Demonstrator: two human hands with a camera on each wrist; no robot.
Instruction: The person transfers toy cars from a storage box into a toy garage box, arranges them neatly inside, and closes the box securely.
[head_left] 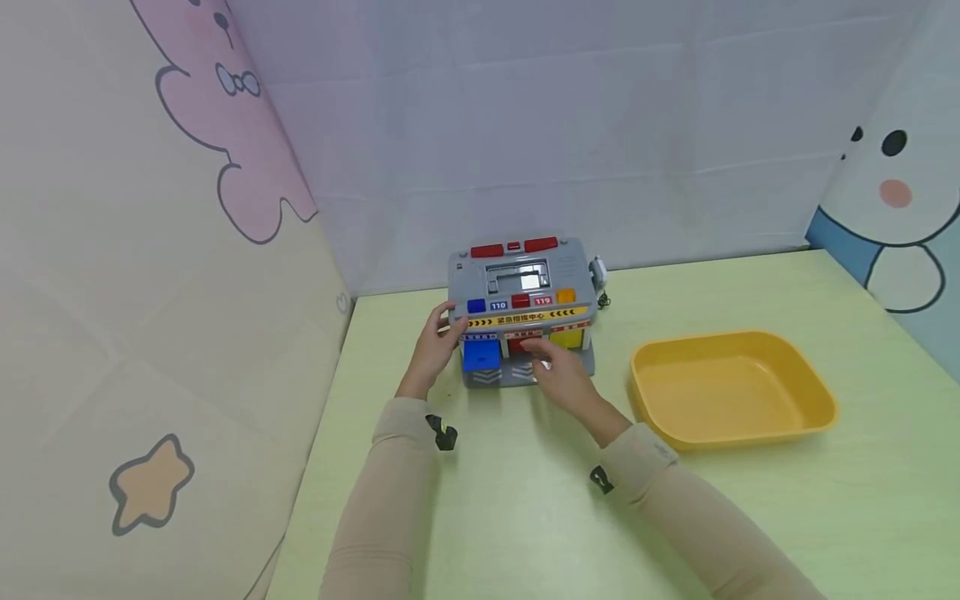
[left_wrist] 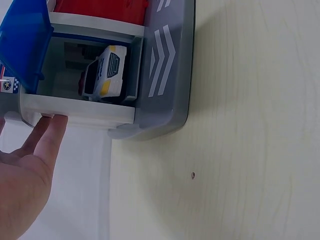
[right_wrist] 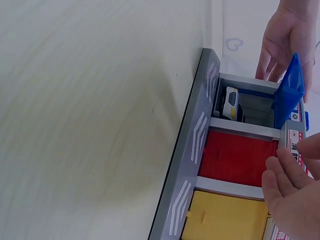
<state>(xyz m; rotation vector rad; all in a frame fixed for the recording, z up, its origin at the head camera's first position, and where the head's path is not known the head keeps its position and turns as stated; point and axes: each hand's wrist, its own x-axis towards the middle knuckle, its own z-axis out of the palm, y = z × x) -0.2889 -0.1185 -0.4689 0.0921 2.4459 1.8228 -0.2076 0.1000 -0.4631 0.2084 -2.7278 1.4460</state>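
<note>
A grey toy garage (head_left: 517, 317) with red, blue and orange top buttons stands against the back wall. My left hand (head_left: 437, 342) holds its left front corner, fingertips under the roof edge at the side wall. The blue door (left_wrist: 25, 45) is raised, and a white toy car (left_wrist: 109, 72) with yellow corners sits in that bay. In the right wrist view, the red door (right_wrist: 237, 155) and yellow door (right_wrist: 225, 215) are closed. My right hand (head_left: 558, 375) is in front of the red door, fingers loosely bent near the sign above it, gripping nothing.
A yellow tray (head_left: 731, 392) lies on the pale green table (head_left: 510, 517), to the right of the garage. A small white piece (head_left: 598, 273) is on the garage's right side. Patterned cloth walls stand behind and to the left.
</note>
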